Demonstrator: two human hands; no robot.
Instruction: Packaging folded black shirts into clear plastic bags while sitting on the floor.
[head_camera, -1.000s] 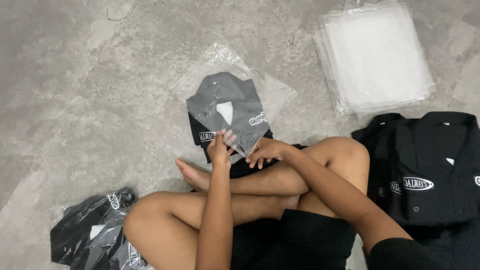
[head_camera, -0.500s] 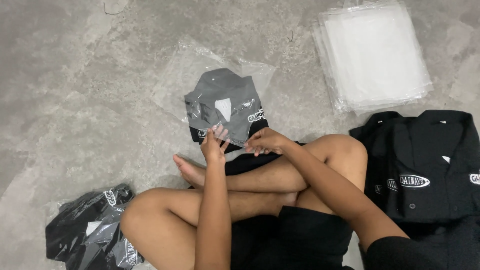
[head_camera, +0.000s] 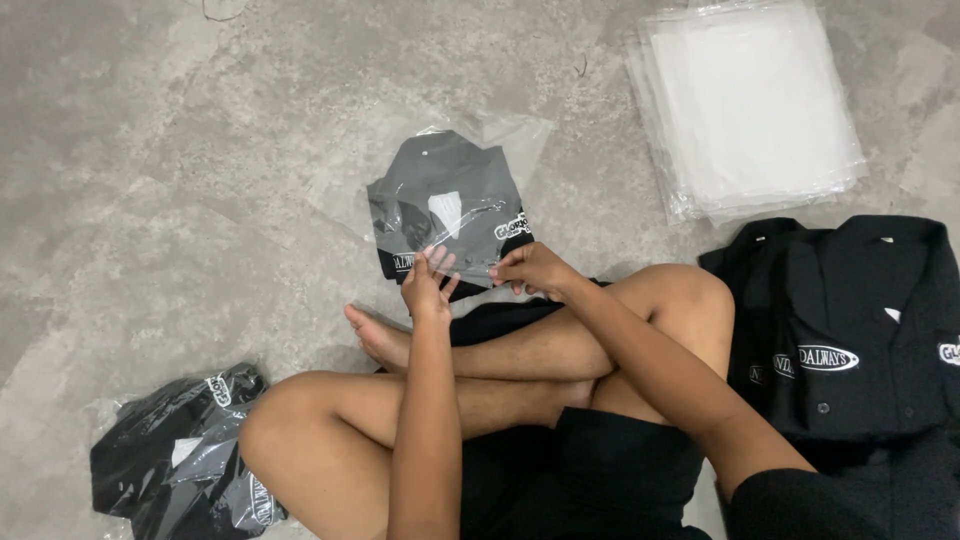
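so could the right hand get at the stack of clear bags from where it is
Probably yes, with a stretch. The right hand rests on the bagged shirt, and the bare floor between it and the bag stack holds nothing in the way, but it would have to let go first.

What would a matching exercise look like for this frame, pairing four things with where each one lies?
Things:
1. folded black shirt in a clear plastic bag
2. stack of empty clear plastic bags
3. pile of unbagged black shirts
4. heap of bagged black shirts

Places:
A. bottom left, beside the knee
B. top right on the grey concrete floor
C. centre, under the left hand and right hand
D. right edge, below the empty bags

Pairs: 1-C, 2-B, 3-D, 4-A
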